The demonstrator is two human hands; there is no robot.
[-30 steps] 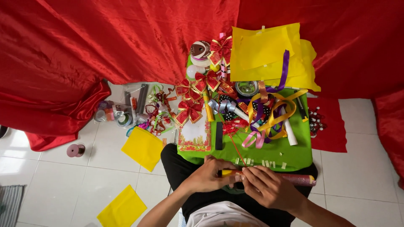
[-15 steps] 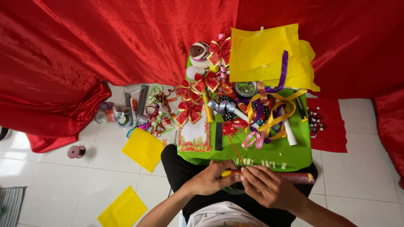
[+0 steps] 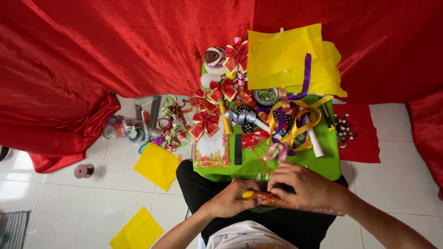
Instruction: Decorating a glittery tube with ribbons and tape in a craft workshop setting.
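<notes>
Both hands grip glittery stick [image 3: 281, 203]: left hand [image 3: 230, 199] at yellow tip, right hand [image 3: 304, 185] over middle.

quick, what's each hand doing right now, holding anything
Left hand: closed around the yellow end of a glittery stick.
Right hand: fingers pressed onto the same stick, gripping it.
</notes>
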